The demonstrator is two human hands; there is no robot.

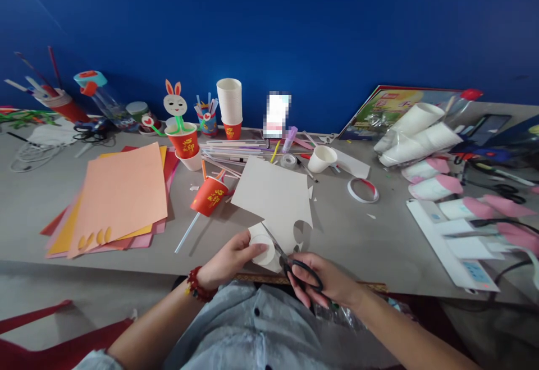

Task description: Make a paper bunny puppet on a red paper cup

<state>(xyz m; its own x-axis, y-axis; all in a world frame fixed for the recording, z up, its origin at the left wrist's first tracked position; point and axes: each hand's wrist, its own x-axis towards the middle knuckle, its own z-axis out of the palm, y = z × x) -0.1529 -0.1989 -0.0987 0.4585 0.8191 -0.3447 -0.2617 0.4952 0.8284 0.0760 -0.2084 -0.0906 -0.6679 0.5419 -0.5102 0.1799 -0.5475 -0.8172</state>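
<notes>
Between thumb and fingers, my left hand point(229, 260) pinches a small piece of white paper point(263, 252) with a round outline on it. My right hand point(324, 280) has its fingers through the handles of black-handled scissors point(290, 260). Their blades lie against the right side of the pinched piece. Just beyond is a larger sheet of white paper point(275, 193) with curved bites cut from its near edge. An orange paper cup point(209, 196) with straws in it lies tipped to the left of this sheet.
Coloured paper sheets point(126, 196) are stacked at the left. Behind stand a rabbit-faced cup figure point(185, 137), stacked white cups point(230, 100) and a lit phone point(278, 113). A tape roll point(362, 190), a white cup point(322, 159) and a power strip point(452, 246) are toward the right.
</notes>
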